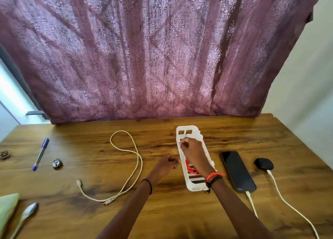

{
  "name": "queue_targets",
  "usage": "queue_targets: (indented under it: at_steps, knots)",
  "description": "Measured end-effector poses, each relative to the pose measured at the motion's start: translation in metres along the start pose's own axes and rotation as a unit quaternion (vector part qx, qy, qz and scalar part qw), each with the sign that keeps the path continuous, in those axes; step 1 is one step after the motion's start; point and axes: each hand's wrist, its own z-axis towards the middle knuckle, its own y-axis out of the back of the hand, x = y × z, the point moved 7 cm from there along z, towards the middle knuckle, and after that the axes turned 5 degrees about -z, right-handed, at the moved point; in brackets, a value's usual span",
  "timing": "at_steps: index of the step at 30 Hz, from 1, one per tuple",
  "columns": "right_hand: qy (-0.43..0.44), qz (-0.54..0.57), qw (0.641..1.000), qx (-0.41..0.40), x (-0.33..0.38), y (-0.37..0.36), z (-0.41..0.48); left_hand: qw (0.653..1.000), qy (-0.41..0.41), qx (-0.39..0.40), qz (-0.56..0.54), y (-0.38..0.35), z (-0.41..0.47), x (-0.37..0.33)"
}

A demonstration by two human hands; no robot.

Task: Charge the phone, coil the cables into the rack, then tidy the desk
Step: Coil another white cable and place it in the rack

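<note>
Right hand [189,147] is down in the rack [197,131], fingers curled over the red cable [191,168]. Can't tell if it's actually gripping. Left hand [168,162] sits loosely curled and empty beside the rack. The beige cable [139,159] sprawls left of it, loop running away from me, so left's nearer I reckon.

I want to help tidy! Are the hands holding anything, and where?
The left hand holds nothing. The right hand curls its fingers into the white rack near the red cable; any grip is hidden.
</note>
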Motion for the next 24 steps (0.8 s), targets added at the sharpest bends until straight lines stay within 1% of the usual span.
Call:
queue_targets:
  at_steps: [3, 5, 7, 8, 10, 11, 13, 15, 16, 21, 23, 24]
  knots:
    - [0.037, -0.003, 0.999, 0.034, 0.022, -0.032, -0.008, 0.997, -0.047, -0.059, 0.033, 0.043, -0.006, -0.001]
    - [0.073, -0.026, 0.993, 0.083, 0.036, -0.059, -0.014, 0.986, -0.075, -0.122, 0.087, 0.075, -0.021, 0.001]
    - [0.122, -0.053, 0.981, 0.144, 0.049, -0.091, -0.026, 0.967, -0.101, -0.168, 0.16, 0.101, -0.037, 0.01]
    - [0.144, -0.057, 0.973, 0.172, 0.055, -0.107, -0.033, 0.958, -0.105, -0.176, 0.204, 0.11, -0.043, 0.018]
    - [0.181, -0.08, 0.958, 0.207, 0.058, -0.133, -0.047, 0.937, -0.088, -0.186, 0.281, 0.12, -0.052, 0.04]
    - [0.206, -0.094, 0.95, 0.214, 0.059, -0.145, -0.052, 0.92, -0.077, -0.2, 0.328, 0.126, -0.058, 0.05]
    - [0.238, -0.118, 0.94, 0.215, 0.059, -0.158, -0.059, 0.87, -0.076, -0.194, 0.447, 0.128, -0.062, 0.067]
    - [0.257, -0.136, 0.935, 0.205, 0.063, -0.164, -0.061, 0.864, -0.051, -0.151, 0.477, 0.124, -0.066, 0.078]
    - [0.261, -0.146, 0.933, 0.201, 0.065, -0.165, -0.062, 0.861, -0.044, -0.141, 0.487, 0.122, -0.07, 0.078]
    - [0.287, -0.173, 0.92, 0.203, 0.073, -0.171, -0.063, 0.813, -0.053, -0.172, 0.554, 0.121, -0.081, 0.059]
    - [0.301, -0.184, 0.916, 0.193, 0.077, -0.169, -0.063, 0.804, -0.047, -0.166, 0.569, 0.123, -0.083, 0.055]
    - [0.303, -0.188, 0.915, 0.191, 0.078, -0.167, -0.063, 0.805, -0.042, -0.167, 0.568, 0.124, -0.082, 0.054]
